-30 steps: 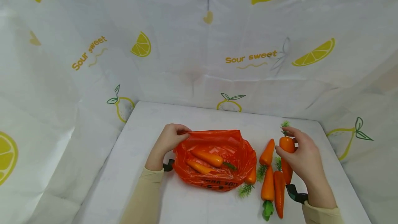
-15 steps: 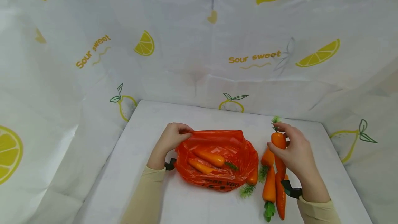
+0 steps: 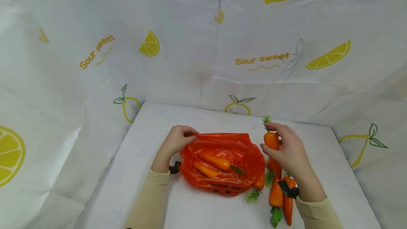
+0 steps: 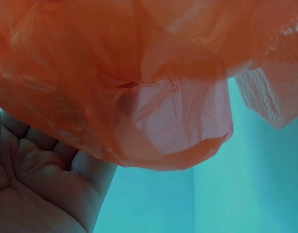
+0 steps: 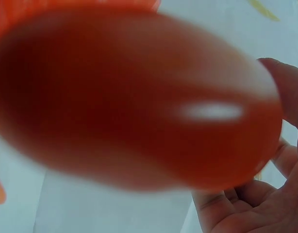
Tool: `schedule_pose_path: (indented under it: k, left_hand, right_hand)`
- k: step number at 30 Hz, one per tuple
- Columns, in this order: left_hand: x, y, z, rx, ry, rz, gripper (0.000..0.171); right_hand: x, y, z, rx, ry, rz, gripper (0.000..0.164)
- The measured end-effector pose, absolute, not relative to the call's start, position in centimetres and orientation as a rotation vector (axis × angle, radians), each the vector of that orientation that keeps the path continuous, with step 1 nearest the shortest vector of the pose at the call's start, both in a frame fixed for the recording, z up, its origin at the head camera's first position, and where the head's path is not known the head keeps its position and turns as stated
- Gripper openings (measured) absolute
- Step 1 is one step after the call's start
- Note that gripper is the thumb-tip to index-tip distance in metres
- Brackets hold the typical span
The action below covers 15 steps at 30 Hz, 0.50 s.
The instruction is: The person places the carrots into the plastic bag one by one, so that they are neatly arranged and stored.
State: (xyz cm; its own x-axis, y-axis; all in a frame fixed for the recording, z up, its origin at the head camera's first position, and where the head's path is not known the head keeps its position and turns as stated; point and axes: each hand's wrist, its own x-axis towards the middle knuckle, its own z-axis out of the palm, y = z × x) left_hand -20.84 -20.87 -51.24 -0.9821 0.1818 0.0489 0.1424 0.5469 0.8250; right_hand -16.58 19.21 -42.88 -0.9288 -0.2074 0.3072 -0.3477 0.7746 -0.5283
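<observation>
The person's left hand (image 3: 178,139) pinches the rim of a red plastic bag (image 3: 227,144) between thumb and fingers; two carrots (image 3: 215,160) lie inside, to that hand's right. The right hand (image 3: 287,149) grips a leafy-ended carrot (image 3: 271,140), thumb and fingers bent about its thick end. Nearer the person than this hand, loose carrots (image 3: 276,197) lie on the white table (image 3: 197,211). Between the hands, a frilly-topped carrot (image 3: 260,182) meets the bag's edge; I can't tell whether it's inside.

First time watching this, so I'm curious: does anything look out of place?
Slightly odd: one carrot at the right edge of the bag is partly hidden by it, leafy top poking out onto the table. Whether it's under the bag, I can't tell.
</observation>
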Motion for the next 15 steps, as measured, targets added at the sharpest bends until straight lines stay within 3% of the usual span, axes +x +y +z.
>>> schedule_pose_path:
  k: [15]
  left_hand:
    - [-20.7,-20.8,-50.9,0.303,2.717,1.444,0.013]
  right_hand:
    - [-17.4,14.0,-42.8,0.674,-2.747,0.901,0.063]
